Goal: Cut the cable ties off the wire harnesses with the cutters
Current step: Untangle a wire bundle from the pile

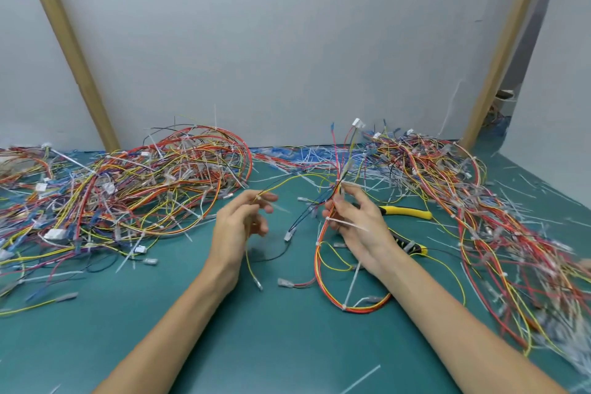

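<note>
A tangled heap of coloured wire harnesses (128,195) lay at the left of the teal tabletop (256,345). Near centre, the left hand (236,227) pinched a thin yellow wire (287,179) in curled fingers. The right hand (355,227) gripped a red, orange and yellow wire harness (317,257) bearing a white cable tie (348,224). The yellow-handled cutters (406,212) lay just behind it, with another harness heap (479,201) at far right

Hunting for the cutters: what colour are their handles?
Yellow with black; the cutters lie beyond the right hand, head view.
</note>
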The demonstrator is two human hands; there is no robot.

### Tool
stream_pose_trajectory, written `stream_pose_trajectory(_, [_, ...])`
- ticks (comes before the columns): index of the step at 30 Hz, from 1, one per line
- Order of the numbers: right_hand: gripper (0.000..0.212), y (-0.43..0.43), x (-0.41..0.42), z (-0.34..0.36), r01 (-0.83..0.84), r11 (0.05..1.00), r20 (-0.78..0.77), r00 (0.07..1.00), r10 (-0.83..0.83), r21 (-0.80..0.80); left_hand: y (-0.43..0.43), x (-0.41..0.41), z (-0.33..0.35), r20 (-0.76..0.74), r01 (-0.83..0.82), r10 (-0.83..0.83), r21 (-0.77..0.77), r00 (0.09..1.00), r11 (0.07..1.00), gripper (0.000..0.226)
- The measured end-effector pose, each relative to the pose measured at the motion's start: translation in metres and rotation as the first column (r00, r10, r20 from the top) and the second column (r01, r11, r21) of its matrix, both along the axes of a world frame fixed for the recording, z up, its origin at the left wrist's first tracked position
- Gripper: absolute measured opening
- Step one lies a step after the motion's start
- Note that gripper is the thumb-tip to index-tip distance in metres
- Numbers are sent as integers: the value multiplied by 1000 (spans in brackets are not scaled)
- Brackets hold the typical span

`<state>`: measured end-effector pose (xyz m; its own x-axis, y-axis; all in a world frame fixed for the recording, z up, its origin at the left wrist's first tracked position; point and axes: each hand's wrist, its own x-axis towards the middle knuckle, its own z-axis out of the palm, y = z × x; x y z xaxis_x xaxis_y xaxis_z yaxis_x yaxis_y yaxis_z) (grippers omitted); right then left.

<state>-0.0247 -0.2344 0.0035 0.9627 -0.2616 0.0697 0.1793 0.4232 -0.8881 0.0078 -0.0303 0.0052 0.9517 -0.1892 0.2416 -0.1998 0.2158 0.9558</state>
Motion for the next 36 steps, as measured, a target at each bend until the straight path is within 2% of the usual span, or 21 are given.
stream_pose_trajectory(3, [15, 0, 0, -1, -3, 1000, 3, 1000, 3, -7, 5, 2, -1, -75, 81, -90, -112, 993, 990, 27])
stream_pose_trajectory(6, [17, -1, 1, -2, 10, 1000, 0, 1000, -10, 1, 5, 6, -3, -91, 7, -11, -43, 996, 999, 38])
stream_pose_trajectory(9, [18, -1, 2, -4, 11, 1000, 9, 1000, -11, -11, 3, 7, -5, -102, -28, 28, 1, 994, 1000, 35])
stream_pose_trajectory(18, [33, 4, 2, -6, 74, 980, 49, 997, -66, -185, 6, 12, -4, -213, -87, 66, -87, 975, 992, 29])
stream_pose_trajectory(21, [32, 5, 0, -4, 80, 972, 47, 996, -71, -222, 5, 12, -5, -199, -100, 84, -67, 976, 993, 30])
stream_pose_trajectory(25, [27, 7, -6, -2, 139, 925, 66, 990, -124, -353, 8, 14, -9, -120, -198, 204, 54, 972, 979, 36])
stream_pose_trajectory(28, [26, 12, -9, 1, 209, 847, 109, 978, -178, -489, 12, 17, -9, -91, -270, 280, 114, 956, 956, 38])
stream_pose_trajectory(32, [25, 13, -12, 2, 269, 760, 118, 961, -249, -592, 14, 19, -10, -101, -277, 289, 118, 952, 954, 35])
stream_pose_trajectory(34, [25, 14, -14, 3, 266, 763, 115, 962, -247, -589, 13, 19, -11, -98, -276, 287, 117, 953, 954, 35])
stream_pose_trajectory(36, [24, 16, -16, 5, 217, 819, 84, 975, -204, -532, 14, 21, -13, -92, -278, 289, 121, 953, 953, 35])
